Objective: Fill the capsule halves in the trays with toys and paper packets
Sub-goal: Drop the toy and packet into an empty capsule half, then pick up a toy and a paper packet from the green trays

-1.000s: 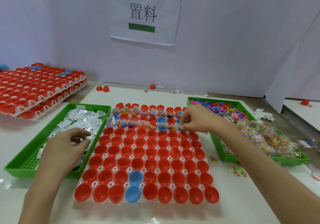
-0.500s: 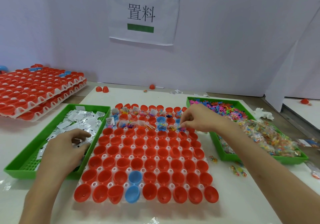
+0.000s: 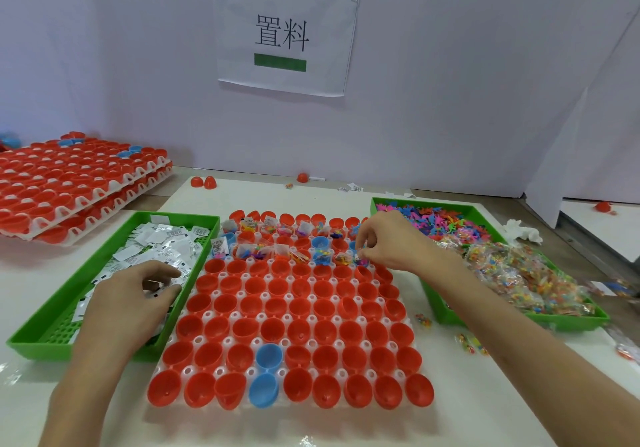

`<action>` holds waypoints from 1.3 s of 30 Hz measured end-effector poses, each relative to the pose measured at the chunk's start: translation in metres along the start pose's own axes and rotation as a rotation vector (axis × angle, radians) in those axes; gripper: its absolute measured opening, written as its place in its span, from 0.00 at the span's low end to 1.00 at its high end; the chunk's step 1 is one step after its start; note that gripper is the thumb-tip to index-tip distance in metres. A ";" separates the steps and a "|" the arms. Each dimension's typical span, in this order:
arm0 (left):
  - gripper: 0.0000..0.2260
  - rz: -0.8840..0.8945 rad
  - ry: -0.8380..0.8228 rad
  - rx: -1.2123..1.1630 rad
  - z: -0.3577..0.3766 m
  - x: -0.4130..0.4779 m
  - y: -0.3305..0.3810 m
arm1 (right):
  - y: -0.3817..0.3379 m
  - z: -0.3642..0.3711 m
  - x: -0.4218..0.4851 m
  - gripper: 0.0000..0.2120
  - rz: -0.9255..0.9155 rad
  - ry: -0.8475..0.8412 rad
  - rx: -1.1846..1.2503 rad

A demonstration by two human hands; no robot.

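The white paper sheet on the pale wall, well beyond the right hand, reads "置料" in black.

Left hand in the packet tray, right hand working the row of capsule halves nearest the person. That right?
No, wrong row. The right hand pinches a small item over the far rows of the capsule tray, among filled halves; the nearest row is empty. The left hand is in the packet tray, as stated. Head view.

place: factory packing stn | evid: wall sign, stacked capsule trays, green parts bins
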State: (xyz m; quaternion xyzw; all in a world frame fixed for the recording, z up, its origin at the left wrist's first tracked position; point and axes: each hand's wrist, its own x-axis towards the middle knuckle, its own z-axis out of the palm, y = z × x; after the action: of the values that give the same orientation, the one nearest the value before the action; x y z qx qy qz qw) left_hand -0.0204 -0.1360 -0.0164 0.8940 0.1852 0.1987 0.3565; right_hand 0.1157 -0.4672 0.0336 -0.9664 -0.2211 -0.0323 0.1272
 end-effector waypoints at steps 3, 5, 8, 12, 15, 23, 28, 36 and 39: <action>0.08 -0.003 -0.002 0.009 0.000 0.000 -0.001 | 0.003 -0.005 -0.002 0.04 0.003 0.006 0.057; 0.09 -0.021 -0.006 0.016 0.000 0.001 -0.001 | 0.008 -0.009 -0.002 0.06 0.011 -0.006 0.109; 0.10 -0.036 -0.022 0.027 0.000 0.003 -0.002 | 0.020 -0.017 0.002 0.07 0.052 0.118 0.158; 0.10 -0.023 -0.036 0.047 0.001 0.003 -0.001 | 0.052 -0.027 0.010 0.08 0.216 0.306 0.146; 0.11 -0.014 -0.030 0.049 0.000 0.002 0.000 | 0.085 -0.021 0.011 0.09 0.392 0.176 -0.002; 0.09 -0.008 0.083 -0.051 -0.001 -0.005 0.003 | 0.105 -0.009 0.006 0.09 0.463 0.133 -0.017; 0.09 0.002 0.137 -0.087 -0.001 -0.009 0.006 | 0.111 -0.004 0.004 0.05 0.472 0.227 0.047; 0.12 -0.019 0.291 -0.309 -0.015 -0.012 0.012 | 0.095 -0.025 -0.001 0.10 0.445 0.450 0.431; 0.16 -0.013 0.318 -0.503 -0.028 -0.024 0.037 | 0.065 -0.041 -0.015 0.11 0.378 0.427 0.847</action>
State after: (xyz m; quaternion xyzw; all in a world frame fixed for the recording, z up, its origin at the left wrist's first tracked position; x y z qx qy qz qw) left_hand -0.0472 -0.1564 0.0226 0.7339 0.1893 0.3738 0.5346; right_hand 0.1301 -0.5405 0.0564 -0.8250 -0.0054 -0.1131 0.5537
